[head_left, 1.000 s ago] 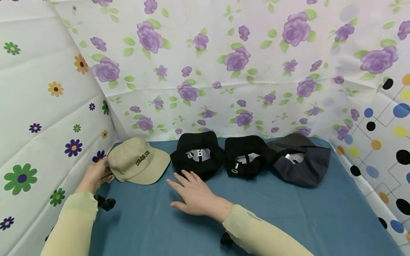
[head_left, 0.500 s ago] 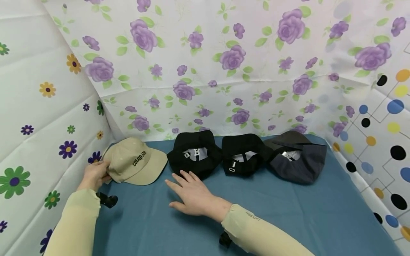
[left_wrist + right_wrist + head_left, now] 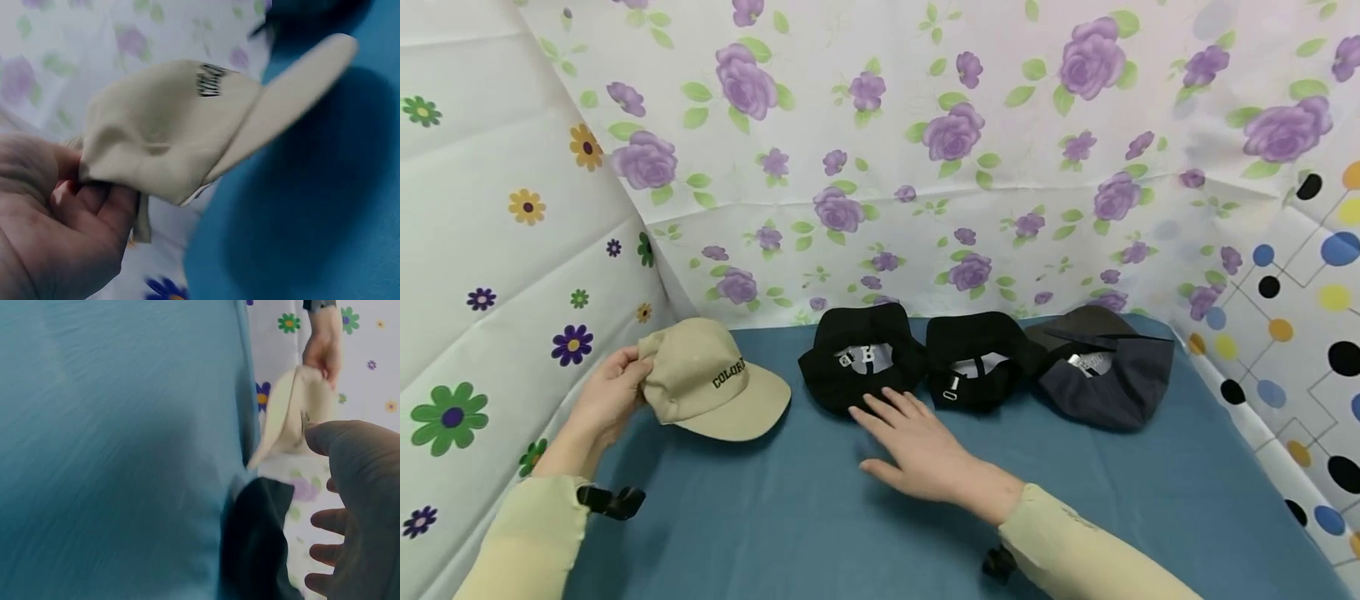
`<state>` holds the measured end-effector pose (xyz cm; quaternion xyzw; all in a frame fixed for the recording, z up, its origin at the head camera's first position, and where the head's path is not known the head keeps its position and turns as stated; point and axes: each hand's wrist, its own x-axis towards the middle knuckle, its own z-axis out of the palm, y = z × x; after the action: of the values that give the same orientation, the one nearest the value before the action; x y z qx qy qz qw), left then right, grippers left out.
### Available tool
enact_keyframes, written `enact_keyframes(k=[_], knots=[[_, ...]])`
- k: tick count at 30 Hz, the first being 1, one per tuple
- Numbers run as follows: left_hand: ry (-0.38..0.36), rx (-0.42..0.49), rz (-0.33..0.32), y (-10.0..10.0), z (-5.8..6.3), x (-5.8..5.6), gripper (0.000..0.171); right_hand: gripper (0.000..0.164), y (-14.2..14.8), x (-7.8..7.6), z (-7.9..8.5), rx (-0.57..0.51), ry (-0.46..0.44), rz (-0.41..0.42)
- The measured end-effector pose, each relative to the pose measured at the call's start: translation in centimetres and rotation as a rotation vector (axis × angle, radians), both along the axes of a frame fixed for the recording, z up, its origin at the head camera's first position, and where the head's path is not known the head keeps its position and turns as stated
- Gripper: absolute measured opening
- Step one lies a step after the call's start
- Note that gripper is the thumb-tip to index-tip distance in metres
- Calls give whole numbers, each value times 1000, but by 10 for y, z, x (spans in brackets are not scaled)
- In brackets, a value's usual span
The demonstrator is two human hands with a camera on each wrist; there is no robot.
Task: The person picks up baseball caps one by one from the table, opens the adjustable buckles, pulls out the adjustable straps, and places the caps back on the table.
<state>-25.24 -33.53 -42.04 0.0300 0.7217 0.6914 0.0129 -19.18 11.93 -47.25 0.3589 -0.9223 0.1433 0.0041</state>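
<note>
My left hand (image 3: pixel 606 398) pinches the back edge of a beige baseball cap (image 3: pixel 696 371) with dark "COLORADO" lettering. In the left wrist view the cap (image 3: pixel 169 125) is raised above the blue surface, its brim pointing away from the hand and casting a shadow. The thumb lies on the outside of the cap, with the other fingers curled under its edge. With fingers spread and holding nothing, my right hand (image 3: pixel 925 450) hovers in front of a black cap (image 3: pixel 868 325), which lies with its inside showing.
Right of that cap lie another black cap (image 3: pixel 973 333) and a dark grey cap (image 3: pixel 1105 392), both with their insides showing. A blue cloth (image 3: pixel 790 517) covers the table. Patterned white sheets (image 3: pixel 910 167) hang behind and at both sides.
My left hand has taken hold of the beige cap's back edge and lifted it from the table, tilting it. The right hand has shifted to the right, still spread.
</note>
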Motion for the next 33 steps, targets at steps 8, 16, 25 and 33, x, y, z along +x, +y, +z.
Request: enact_keyframes(k=[8,16,25,33], knots=[[86,-4,-374,49,38,34,20,69,74,19,4,-128,4,-129],[-23,148,-555,154,5,63,19,68,135,36,-3,-169,-2,-269],[-200,160,-714,249,-51,61,23,60,158,41,-6,-240,-115,-366],[-227,-234,-669,255,-61,55,41,43,163,32,-14,-365,-327,-498]])
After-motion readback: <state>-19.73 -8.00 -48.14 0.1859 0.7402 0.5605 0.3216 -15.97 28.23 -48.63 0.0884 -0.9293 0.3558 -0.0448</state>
